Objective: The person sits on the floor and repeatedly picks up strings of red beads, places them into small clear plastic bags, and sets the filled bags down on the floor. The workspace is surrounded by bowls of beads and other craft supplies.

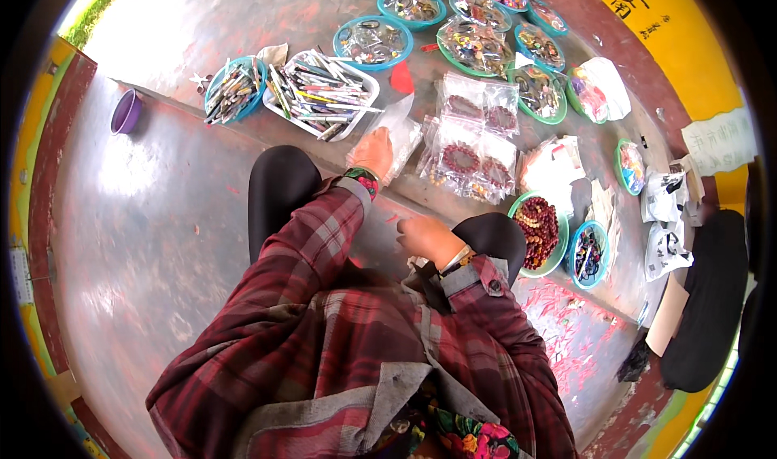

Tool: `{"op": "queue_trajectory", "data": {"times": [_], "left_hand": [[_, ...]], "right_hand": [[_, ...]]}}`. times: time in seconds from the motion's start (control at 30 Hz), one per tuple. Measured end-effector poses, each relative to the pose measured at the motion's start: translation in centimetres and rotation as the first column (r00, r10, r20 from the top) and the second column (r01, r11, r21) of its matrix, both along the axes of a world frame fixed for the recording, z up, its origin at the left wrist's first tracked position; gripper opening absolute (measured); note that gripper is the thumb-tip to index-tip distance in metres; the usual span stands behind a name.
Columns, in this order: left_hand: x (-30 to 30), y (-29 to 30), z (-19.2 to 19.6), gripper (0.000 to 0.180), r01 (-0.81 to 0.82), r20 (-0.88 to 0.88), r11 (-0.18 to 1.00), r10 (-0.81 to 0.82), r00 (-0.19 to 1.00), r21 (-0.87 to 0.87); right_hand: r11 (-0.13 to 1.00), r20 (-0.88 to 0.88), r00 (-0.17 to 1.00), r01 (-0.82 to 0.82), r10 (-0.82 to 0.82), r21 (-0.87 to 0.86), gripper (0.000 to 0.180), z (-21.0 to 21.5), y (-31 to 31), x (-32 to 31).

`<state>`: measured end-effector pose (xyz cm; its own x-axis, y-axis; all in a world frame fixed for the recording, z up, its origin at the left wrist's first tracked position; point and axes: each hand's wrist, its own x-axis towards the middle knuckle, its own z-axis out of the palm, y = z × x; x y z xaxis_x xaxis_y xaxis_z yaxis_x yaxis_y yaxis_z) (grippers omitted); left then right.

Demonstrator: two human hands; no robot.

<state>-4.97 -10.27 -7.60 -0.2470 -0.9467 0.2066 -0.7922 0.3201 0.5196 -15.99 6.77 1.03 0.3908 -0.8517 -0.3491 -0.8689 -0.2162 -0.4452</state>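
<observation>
My left hand reaches forward past my knee, its fingers closed at the edge of a stack of see-through plastic bags. Curled near my right knee is my right hand; anything inside its fingers is hidden. Right of the stack lie packed bead bracelets in see-through bags, in several piles. Close to my right knee stands a green basket of dark red and tan beads. A white tray full of pens lies just beyond my left hand.
A blue basket of pens stands left of the tray, and a purple bucket farther left. Several round baskets of small items, one a blue basket, fill the far side. A blue bowl and white plastic bags are at right.
</observation>
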Motion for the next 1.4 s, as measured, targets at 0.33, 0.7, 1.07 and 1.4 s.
{"op": "queue_trajectory", "data": {"times": [0.33,0.7,1.07,1.4], "left_hand": [[3.0,5.8,11.1,0.015,0.369,-0.799,0.725,0.427,0.423,0.582],[6.2,12.8,12.3,0.017,0.494,-0.790,0.617,0.463,0.402,0.612],[6.3,12.8,10.1,0.015,0.526,-0.820,0.664,0.246,0.517,0.531],[6.6,12.4,9.9,0.013,0.501,-0.773,0.631,0.270,0.574,0.593]], "right_hand": [[0.724,0.550,0.769,0.578,-0.327,-0.377,0.024,2.7,-1.6,-0.1],[0.765,0.539,0.798,0.518,-0.271,-0.382,0.023,3.4,0.4,2.4],[0.771,0.683,0.504,0.622,-0.528,0.137,0.020,1.4,0.1,1.4],[0.759,0.738,0.337,0.549,-0.584,0.350,0.016,2.3,0.1,1.7]]}}
